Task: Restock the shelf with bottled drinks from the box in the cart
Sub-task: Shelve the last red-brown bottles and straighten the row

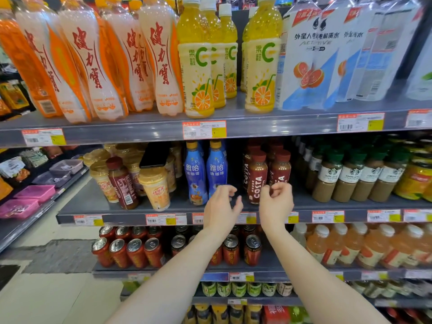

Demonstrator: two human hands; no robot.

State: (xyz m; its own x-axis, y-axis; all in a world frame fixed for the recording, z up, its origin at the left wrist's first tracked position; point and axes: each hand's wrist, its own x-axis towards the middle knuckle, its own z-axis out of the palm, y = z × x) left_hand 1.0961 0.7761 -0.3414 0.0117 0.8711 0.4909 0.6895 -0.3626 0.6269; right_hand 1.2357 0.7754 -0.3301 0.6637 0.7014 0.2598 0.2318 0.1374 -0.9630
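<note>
**shelfwatch:** Which step is being worked on here? No box or cart is being shown anywhere in the frame.

**aisle9:** My guess: a spot is being sized up between placements. At centre frame the left hand (222,206) is being held up with its fingers loosely curled. Nothing is being gripped, and it's just in front of the blue coffee bottles (196,174). Just right of it, the right hand (275,202) is being held with its fingers curled in a bit more. Nothing is being pinched as far as can be told, and it's right at the front Costa bottles (257,178). A gap on the middle shelf (304,203) is being left between those two rows. Next, both hands are probably being sent down to the box, wherever it's being kept, for fresh bottles. Then that gap is being filled, labels forward.

**shelfwatch:** And what's being held in what?

**aisle9:** At lower left, pink baskets (35,192) are being used for small stuff that's too blurry to name. Left of centre, sealed milk-tea cups (154,185) are being stacked, with a dark phone (155,155) being rested on top. A stray Costa bottle (122,183) is being leaned among them, probably misplaced. At right, Starbucks bottles (350,181) are being shown full of pale coffee.
</note>
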